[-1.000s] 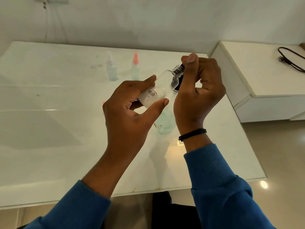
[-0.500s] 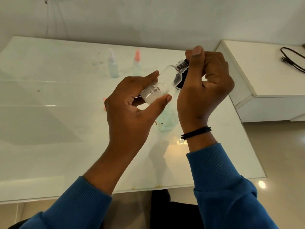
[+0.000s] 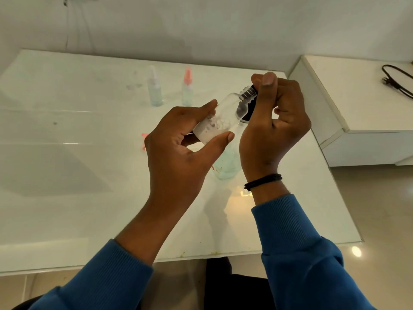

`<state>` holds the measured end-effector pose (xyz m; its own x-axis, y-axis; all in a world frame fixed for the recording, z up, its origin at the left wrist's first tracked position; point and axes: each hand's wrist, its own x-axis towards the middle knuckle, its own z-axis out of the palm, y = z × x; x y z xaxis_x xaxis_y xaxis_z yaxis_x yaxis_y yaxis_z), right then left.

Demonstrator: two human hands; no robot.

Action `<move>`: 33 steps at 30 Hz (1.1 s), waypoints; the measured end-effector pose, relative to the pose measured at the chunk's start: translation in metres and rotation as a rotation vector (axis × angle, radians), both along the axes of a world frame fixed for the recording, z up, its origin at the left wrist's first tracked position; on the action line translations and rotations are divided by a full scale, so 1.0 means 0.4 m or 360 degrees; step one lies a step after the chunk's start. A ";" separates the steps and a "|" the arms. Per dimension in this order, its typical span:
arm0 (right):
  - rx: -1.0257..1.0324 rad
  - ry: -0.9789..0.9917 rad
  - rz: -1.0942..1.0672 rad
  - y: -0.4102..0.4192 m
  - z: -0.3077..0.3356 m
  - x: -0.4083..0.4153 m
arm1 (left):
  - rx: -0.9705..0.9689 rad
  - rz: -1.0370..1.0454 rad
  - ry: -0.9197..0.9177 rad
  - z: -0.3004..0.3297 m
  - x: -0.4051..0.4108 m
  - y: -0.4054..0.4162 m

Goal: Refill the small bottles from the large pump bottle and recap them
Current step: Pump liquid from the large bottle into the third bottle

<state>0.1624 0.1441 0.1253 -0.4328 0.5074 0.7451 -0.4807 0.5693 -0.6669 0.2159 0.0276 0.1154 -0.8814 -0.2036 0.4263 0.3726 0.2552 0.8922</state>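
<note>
My left hand (image 3: pixel 178 157) grips a small clear bottle (image 3: pixel 220 118) by its base, tilted with its open threaded neck pointing up and right. White liquid lies in its lower end. My right hand (image 3: pixel 274 121) curls round the black pump head (image 3: pixel 247 108) of the large pump bottle, thumb on top, right against the small bottle's neck. The large bottle's pale green body (image 3: pixel 226 163) stands on the table below both hands, mostly hidden. Two small spray bottles stand at the back, one with a white top (image 3: pixel 154 91), one with a pink top (image 3: pixel 187 88).
A pink cap (image 3: pixel 144 139) lies on the white glass table (image 3: pixel 78 175), partly behind my left hand. A white side cabinet (image 3: pixel 357 121) stands to the right with a black cable (image 3: pixel 396 82) on it. The table's front edge is near my sleeves.
Both hands keep the same grips. The small bottle's neck stays at the black pump head; the hands have shifted only slightly in the view.
</note>
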 end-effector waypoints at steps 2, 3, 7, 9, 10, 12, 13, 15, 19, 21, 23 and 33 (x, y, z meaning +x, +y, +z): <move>0.0003 -0.0004 -0.0009 0.002 0.008 -0.002 | 0.0009 0.0000 0.0008 0.000 0.000 0.000; 0.0009 -0.0002 -0.0020 0.004 0.014 -0.003 | 0.0016 -0.0003 0.0010 0.001 -0.001 0.001; -0.0041 -0.0001 -0.0010 -0.002 0.024 -0.001 | 0.0033 -0.0001 0.0001 0.003 -0.002 -0.001; -0.0030 -0.0006 0.0007 -0.002 0.012 0.000 | 0.0020 -0.0001 -0.0005 -0.001 -0.002 -0.001; -0.0023 -0.0012 0.0011 -0.001 0.006 0.001 | 0.0012 0.0000 -0.0008 -0.002 -0.001 0.000; -0.0020 -0.0018 0.0004 0.003 0.004 0.000 | -0.0002 0.0001 -0.0005 -0.002 -0.001 0.001; -0.0015 -0.0014 0.0000 0.005 0.008 -0.001 | -0.0004 0.0001 0.0004 -0.002 0.000 0.002; -0.0015 0.0003 -0.0020 0.010 0.019 -0.005 | -0.0003 -0.0007 0.0011 0.001 -0.001 0.003; -0.0006 -0.0002 -0.0031 0.006 0.013 -0.004 | 0.0006 0.0004 0.0004 0.002 -0.002 0.003; -0.0007 -0.0006 -0.0005 0.003 0.002 -0.002 | 0.0020 -0.0009 0.0008 0.001 -0.001 0.004; -0.0010 -0.0016 0.0001 0.003 0.003 -0.002 | 0.0024 -0.0014 0.0023 0.001 -0.001 0.004; -0.0003 -0.0020 -0.0007 0.003 0.009 0.000 | 0.0011 -0.0013 0.0023 0.006 0.000 0.000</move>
<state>0.1623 0.1453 0.1291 -0.4400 0.5110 0.7384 -0.4695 0.5701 -0.6742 0.2159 0.0277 0.1180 -0.8767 -0.1994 0.4377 0.3877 0.2458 0.8884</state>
